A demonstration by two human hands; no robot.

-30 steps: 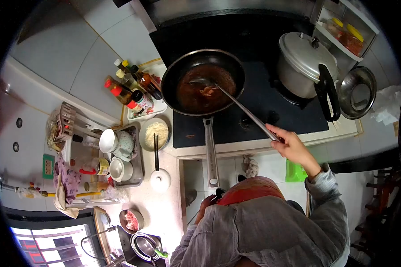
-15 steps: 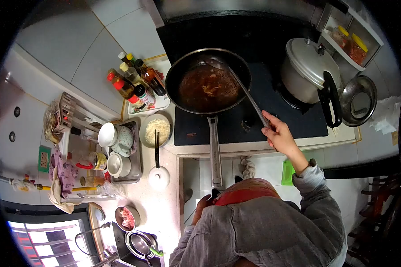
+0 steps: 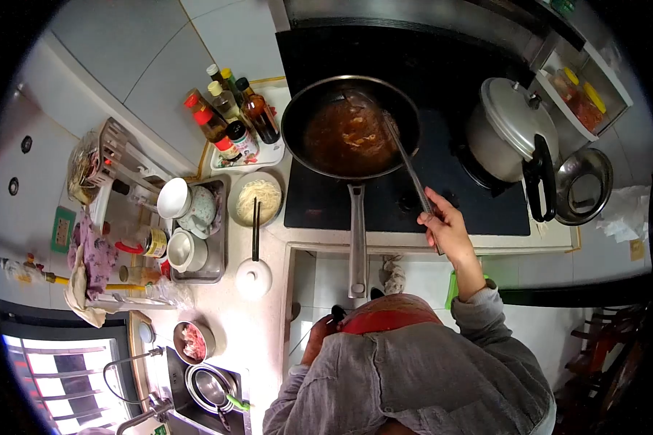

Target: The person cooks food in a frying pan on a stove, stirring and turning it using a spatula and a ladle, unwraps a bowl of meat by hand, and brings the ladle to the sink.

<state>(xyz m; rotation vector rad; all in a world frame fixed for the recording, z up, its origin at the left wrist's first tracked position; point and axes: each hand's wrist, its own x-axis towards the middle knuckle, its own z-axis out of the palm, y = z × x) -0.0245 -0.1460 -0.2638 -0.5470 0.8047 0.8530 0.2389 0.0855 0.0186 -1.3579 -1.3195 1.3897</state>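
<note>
My right hand (image 3: 446, 225) is closed around the handle of a long metal spatula (image 3: 412, 168). Its blade dips into brown liquid (image 3: 344, 138) in a dark frying pan (image 3: 292, 156), with a few pale pieces floating there. The pan sits on a black cooktop (image 3: 442, 203), and its steel handle (image 3: 358, 243) points toward me, untouched. Low beside my body, my left hand (image 3: 318, 338) is curled next to a small black piece (image 3: 337, 313); its fingers are mostly hidden. Something rounded and red (image 3: 392, 319) lies against my front.
A pressure cooker (image 3: 511, 130) stands right of the pan, beside a metal bowl (image 3: 581, 185). Leftward are sauce bottles (image 3: 229, 119), a bowl of noodles (image 3: 258, 203) with chopsticks (image 3: 255, 235), a lidded white pot (image 3: 254, 279), stacked bowls (image 3: 189, 250), and a meat pot (image 3: 194, 342) near the sink.
The spatula has shifted within the pan, its blade lower in the liquid and its handle steeper. The whole view has turned slightly. Both hands keep their places by the pan and body.
</note>
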